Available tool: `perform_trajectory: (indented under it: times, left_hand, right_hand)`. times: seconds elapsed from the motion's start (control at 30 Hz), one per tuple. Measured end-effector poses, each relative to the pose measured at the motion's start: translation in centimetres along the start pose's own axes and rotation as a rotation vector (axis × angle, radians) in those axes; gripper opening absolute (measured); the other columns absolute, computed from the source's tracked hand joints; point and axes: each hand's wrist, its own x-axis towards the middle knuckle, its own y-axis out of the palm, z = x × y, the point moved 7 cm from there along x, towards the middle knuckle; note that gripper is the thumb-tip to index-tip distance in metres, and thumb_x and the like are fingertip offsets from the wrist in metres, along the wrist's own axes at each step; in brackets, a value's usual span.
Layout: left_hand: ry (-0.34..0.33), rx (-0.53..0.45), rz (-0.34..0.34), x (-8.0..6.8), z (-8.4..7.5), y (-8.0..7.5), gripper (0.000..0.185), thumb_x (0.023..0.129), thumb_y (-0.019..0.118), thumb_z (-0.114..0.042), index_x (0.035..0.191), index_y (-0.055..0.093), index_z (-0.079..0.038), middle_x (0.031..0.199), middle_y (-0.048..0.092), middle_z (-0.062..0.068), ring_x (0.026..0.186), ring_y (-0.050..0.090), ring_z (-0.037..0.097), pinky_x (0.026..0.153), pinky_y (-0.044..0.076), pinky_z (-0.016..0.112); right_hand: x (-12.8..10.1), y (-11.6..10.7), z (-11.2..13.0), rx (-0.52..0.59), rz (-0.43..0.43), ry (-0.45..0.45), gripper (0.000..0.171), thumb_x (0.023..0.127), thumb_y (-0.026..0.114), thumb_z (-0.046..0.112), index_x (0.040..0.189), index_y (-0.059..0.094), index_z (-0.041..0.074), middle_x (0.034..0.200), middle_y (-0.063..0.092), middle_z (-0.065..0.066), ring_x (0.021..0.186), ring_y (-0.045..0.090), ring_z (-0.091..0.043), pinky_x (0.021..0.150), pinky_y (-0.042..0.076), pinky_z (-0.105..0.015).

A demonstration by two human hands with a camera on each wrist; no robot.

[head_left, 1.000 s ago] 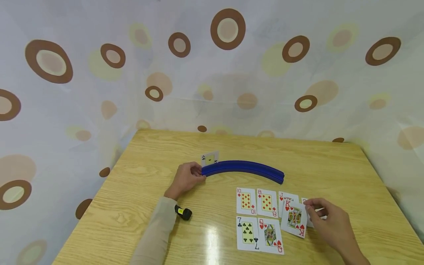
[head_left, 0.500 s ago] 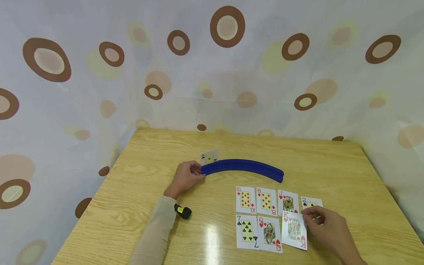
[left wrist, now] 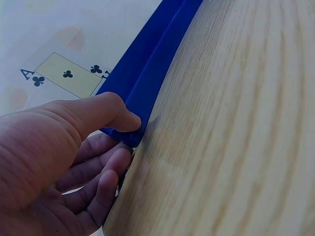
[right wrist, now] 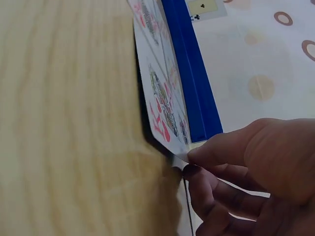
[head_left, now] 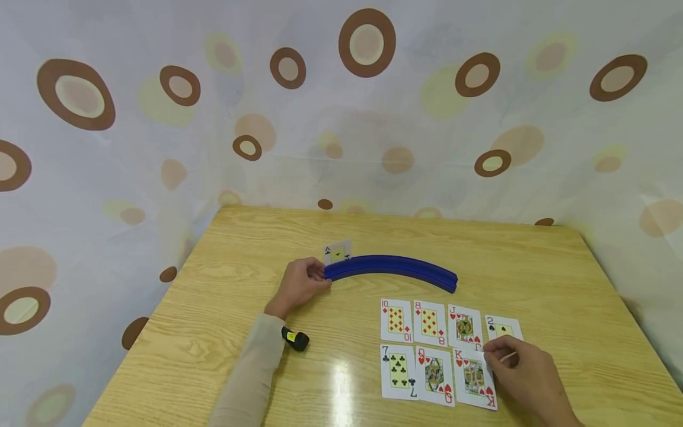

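1. The left hand (head_left: 300, 286) grips the left end of the curved blue card rack (head_left: 392, 270), thumb on top, fingers curled beneath.
2. An ace of clubs (head_left: 338, 253) stands in the rack.
3. The right hand (head_left: 525, 373) pinches the king of hearts (head_left: 474, 378) by its corner, at the right end of the near row on the table (head_left: 213, 332).

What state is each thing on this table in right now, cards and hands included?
Blue card rack: lying on the table, left end gripped.
Ace of clubs: standing upright in the rack.
King of hearts: face up, corner pinched, edge lifted.
Ten of diamonds: flat, face up.
Seven of clubs: flat, face up.
Left hand: grip on the rack.
Right hand: pinching the king.
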Motion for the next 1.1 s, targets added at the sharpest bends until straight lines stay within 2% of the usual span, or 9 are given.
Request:
perform_trajectory:
  times: [0.3, 0.63, 0.83, 1.1]
  left_hand:
    - [-0.004, 0.004, 0.0, 0.1, -0.1, -0.2, 0.025, 0.079, 0.084, -0.012, 0.098, 0.07, -0.005, 0.086, 0.07, 0.003, 0.074, 0.065, 0.012, 0.069, 0.055, 0.028]
    - [0.01, -0.007, 0.0, 0.4, 0.1, -0.1, 0.025, 0.079, 0.084, -0.013, 0.098, 0.07, -0.006, 0.085, 0.069, 0.001, 0.074, 0.065, 0.012, 0.069, 0.055, 0.028]
    - [0.003, -0.012, 0.004, 0.2, 0.1, 0.0, 0.025, 0.079, 0.084, -0.011, 0.098, 0.07, -0.004, 0.084, 0.069, 0.001, 0.074, 0.065, 0.012, 0.068, 0.055, 0.028]
    - [-0.003, -0.001, 0.004, 0.1, 0.2, -0.1, 0.025, 0.079, 0.084, -0.012, 0.098, 0.07, -0.005, 0.084, 0.069, 0.001, 0.074, 0.065, 0.012, 0.069, 0.054, 0.028]
  right_hand:
    - [0.0, 0.1, 0.0, -0.016, -0.05, -0.03, 0.008, 0.085, 0.075, 0.015, 0.091, 0.07, 0.012, 0.077, 0.063, 0.003, 0.068, 0.056, -0.012, 0.059, 0.043, -0.024]
    - [0.2, -0.4, 1.3, 0.024, -0.123, -0.069, 0.011, 0.086, 0.076, 0.014, 0.095, 0.071, 0.013, 0.081, 0.066, 0.003, 0.073, 0.059, -0.012, 0.06, 0.045, -0.022]
    - [0.8, -0.4, 3.8, 0.029, -0.181, -0.168, 0.008, 0.086, 0.076, 0.015, 0.092, 0.071, 0.016, 0.08, 0.066, 0.006, 0.073, 0.059, -0.01, 0.061, 0.045, -0.022]
    - [2.1, 0.9, 9.1, -0.027, -0.186, -0.321, 0.006, 0.087, 0.073, 0.014, 0.09, 0.068, 0.016, 0.076, 0.062, 0.009, 0.067, 0.054, -0.008, 0.055, 0.044, -0.023]
